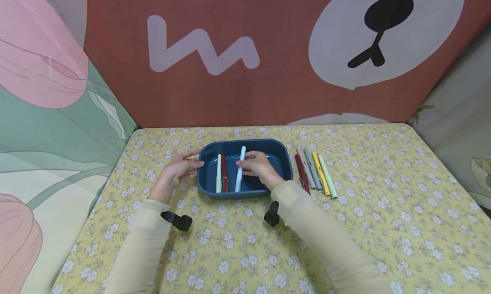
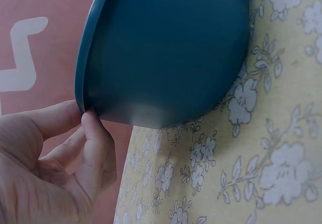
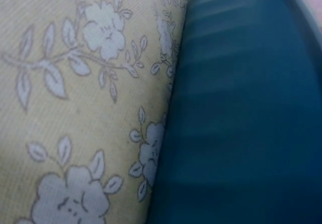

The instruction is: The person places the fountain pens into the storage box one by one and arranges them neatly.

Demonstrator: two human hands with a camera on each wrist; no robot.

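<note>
A dark blue tray [image 1: 238, 195] lies across the table's far middle. My left hand [image 1: 179, 168] pinches its left rim between thumb and fingers; the left wrist view shows this grip on the tray wall [image 2: 166, 58] up close. Inside the tray, my right hand [image 1: 261, 166] pinches a light blue pen [image 1: 238, 182] near its upper half, its lower end close over the tray floor. Left of it, a pale green pen [image 1: 219, 174] and a dark red pen [image 1: 224, 177] lie side by side. Only the tray's outer side [image 3: 246, 113] fills the right wrist view; the hand is hidden there.
Right of the tray, several pens lie in a loose row on the flowered tablecloth [image 1: 245, 251]: dark red [image 1: 301, 173], pinkish [image 1: 305, 168], grey-blue [image 1: 313, 169], yellow [image 1: 321, 174] and light green [image 1: 327, 177]. A printed red cloth [image 1: 276, 93] hangs behind the table's far edge.
</note>
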